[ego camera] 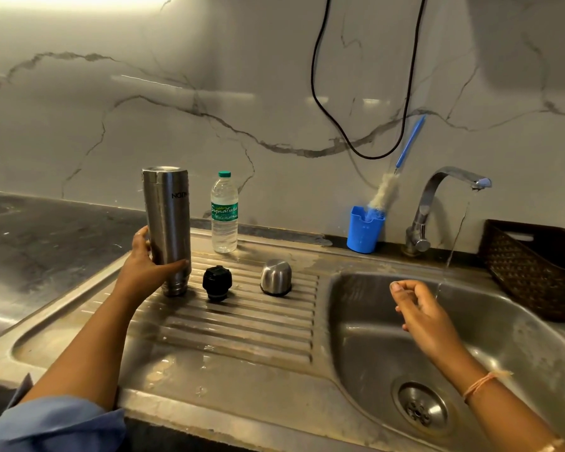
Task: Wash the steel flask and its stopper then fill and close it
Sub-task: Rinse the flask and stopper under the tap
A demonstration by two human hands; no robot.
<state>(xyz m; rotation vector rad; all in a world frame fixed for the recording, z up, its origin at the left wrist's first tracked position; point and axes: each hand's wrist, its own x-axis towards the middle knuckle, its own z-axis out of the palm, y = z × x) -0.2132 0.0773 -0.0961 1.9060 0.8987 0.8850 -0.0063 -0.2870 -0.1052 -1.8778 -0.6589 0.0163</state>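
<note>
- Head view: the left hand (144, 265) grips the steel flask (168, 220) low on its body, thumb on the near-left side and fingers curled round the front.
- The flask stands about upright at the far-left corner of the ribbed drainboard (242, 331). Its lettering reads upside down, and its lower end seems to rest on the ribs, though shadow hides the contact.
- The right hand (421, 314) hangs over the sink basin (366, 353) with fingers loosely curled and nothing in them, just beside the thin water stream (454, 249) falling from the tap (437, 197).
- The black stopper (217, 282) sits on the ribs just right of the flask, apart from it. The steel cap (276, 277) stands dome up further right, near the basin's edge.
- The near half of the drainboard is bare and wet, and the drain (419, 409) lies at the basin's near side.
- Along the far edge stand a water bottle (224, 213) behind the stopper and a blue cup (363, 230) holding a bottle brush (385, 194) left of the tap.
- A dark woven basket (529, 272) sits at the basin's right edge.
- A dark counter (46, 230) runs left, and a black cable (320, 102) loops down the veined marble wall (111, 125).
</note>
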